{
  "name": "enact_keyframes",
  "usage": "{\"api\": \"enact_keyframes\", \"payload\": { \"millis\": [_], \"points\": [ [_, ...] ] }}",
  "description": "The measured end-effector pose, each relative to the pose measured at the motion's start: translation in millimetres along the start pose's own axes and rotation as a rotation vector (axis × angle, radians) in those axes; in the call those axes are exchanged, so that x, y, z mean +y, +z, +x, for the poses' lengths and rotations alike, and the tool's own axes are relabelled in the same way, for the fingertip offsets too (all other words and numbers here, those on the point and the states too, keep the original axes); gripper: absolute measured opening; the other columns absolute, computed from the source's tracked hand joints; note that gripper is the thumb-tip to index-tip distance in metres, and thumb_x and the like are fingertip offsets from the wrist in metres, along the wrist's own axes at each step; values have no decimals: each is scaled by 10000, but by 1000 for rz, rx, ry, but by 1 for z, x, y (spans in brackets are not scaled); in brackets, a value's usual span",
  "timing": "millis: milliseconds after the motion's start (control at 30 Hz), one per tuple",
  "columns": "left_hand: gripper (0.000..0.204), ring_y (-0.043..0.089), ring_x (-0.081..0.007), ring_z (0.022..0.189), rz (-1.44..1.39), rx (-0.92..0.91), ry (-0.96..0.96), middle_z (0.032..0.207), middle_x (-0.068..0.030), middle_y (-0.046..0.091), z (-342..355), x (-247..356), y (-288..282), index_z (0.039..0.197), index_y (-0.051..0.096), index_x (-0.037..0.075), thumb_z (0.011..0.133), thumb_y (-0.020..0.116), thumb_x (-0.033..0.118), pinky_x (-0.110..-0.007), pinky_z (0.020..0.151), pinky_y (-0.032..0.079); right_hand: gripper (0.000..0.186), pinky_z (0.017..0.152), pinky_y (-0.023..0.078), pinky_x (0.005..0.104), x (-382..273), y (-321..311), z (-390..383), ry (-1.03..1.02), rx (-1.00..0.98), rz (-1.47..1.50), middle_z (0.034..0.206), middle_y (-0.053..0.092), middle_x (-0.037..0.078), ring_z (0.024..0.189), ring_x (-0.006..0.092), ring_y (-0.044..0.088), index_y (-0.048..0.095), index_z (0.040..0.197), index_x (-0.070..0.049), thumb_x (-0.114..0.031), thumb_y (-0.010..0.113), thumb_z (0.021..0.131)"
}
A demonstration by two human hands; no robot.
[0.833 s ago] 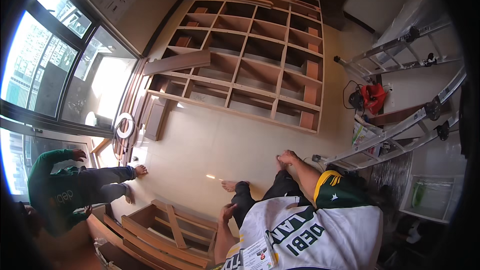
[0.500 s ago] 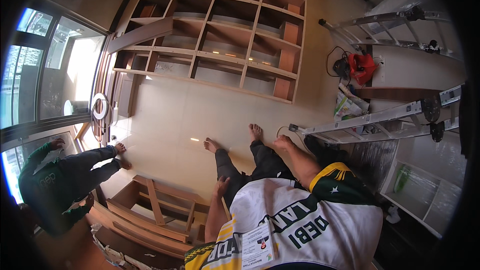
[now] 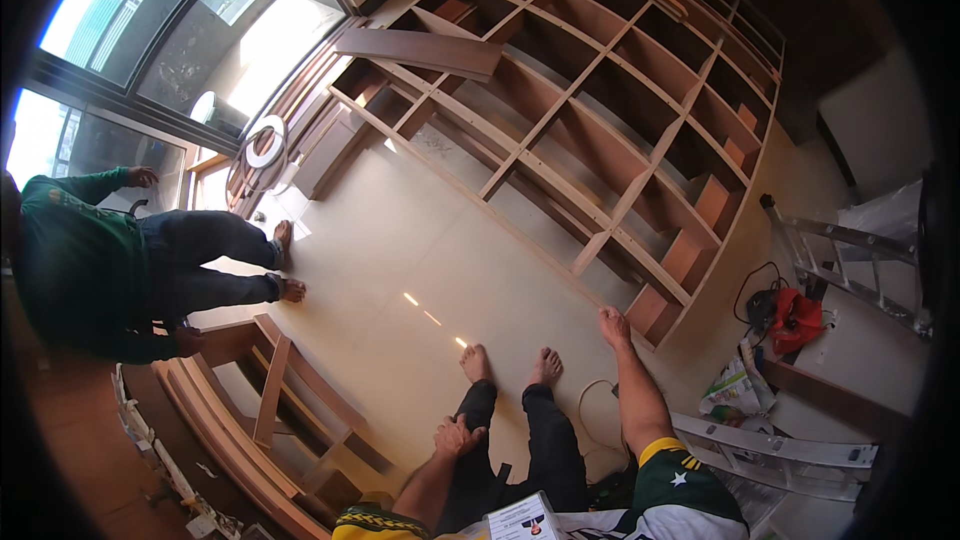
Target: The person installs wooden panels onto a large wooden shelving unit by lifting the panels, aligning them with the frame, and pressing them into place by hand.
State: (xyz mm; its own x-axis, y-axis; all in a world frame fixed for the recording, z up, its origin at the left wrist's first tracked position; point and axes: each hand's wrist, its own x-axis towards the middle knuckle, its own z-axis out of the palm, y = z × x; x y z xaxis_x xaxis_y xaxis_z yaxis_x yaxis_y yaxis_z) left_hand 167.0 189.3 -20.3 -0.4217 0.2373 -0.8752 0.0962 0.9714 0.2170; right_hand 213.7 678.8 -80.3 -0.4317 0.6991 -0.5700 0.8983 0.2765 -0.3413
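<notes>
right hand (image 3: 613, 327) curled at wooden grid frame (image 3: 657, 157), four o'clock, grip i can't tell; left hand (image 3: 457, 436) open on trousers (image 3: 556, 440), six o'clock.

Bright windows (image 3: 238, 52); pale glossy floor (image 3: 400, 250)

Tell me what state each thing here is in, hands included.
Left hand, resting open on the leg.
Wooden grid, compartments open.
Right hand, curled at the grid's near edge; grip unclear.
Brown board, lying across the grid's left end.
White coil, wound up.
Red bag, crumpled.
Near ladder, folded or unfolded unclear.
Person in green, barefoot.
</notes>
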Motion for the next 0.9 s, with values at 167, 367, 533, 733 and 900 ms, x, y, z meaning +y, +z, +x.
{"api": "enact_keyframes", "payload": {
  "millis": [167, 367, 533, 733, 900],
  "points": [
    [647, 565, -440, 1247, 13, 65, 0, 1387, -229, 534, 0, -5, 6, 1412, 579, 157, 896, 658, 539, -560, 1041, 466, 736, 1124, 418, 512, -45, 27, 105, -44, -111, 43, 1446, 553, 253, 1347, 453, 508, 537, 1451, -48, -625, 329, 1044],
    [541, 596, -395, 1204, 24, 68, -26, 1371, -191, 578, 7, 12, -16, 1309, 674, 157, 868, 692, 471, -506, 1015, 493, 806, 1166, 348, 444, -14, 59, 211, 86, -178, 994, 1488, 507, 176, 1362, 338, 483, 445, 1494, -53, -624, 500, 927],
    [528, 600, -384, 1211, -5, 117, -136, 1390, -170, 578, 1, 4, -12, 1274, 705, 179, 839, 715, 478, -489, 1022, 498, 506, 999, 501, 429, -3, 85, 226, 90, -624, 1403, 1115, 710, 152, 1101, 313, 656, 644, 1218, -23, -408, 538, 907],
    [515, 616, -391, 1181, -28, 97, -24, 1362, -194, 603, -9, 18, -33, 1271, 694, 161, 846, 713, 453, -501, 1017, 505, 367, 872, 547, 443, 32, 136, 257, -47, -40, -124, 1052, 748, 117, 910, 282, 696, 748, 1081, -103, -402, 652, 891],
    [492, 639, -411, 1113, 17, 185, 41, 1301, -198, 631, -1, 12, -39, 1239, 705, 167, 832, 726, 444, -507, 961, 532, 299, 887, 523, 425, 17, 105, 248, 135, -464, -81, 939, 766, 53, 943, 216, 696, 788, 954, -155, -402, 774, 786]
  ]
}}
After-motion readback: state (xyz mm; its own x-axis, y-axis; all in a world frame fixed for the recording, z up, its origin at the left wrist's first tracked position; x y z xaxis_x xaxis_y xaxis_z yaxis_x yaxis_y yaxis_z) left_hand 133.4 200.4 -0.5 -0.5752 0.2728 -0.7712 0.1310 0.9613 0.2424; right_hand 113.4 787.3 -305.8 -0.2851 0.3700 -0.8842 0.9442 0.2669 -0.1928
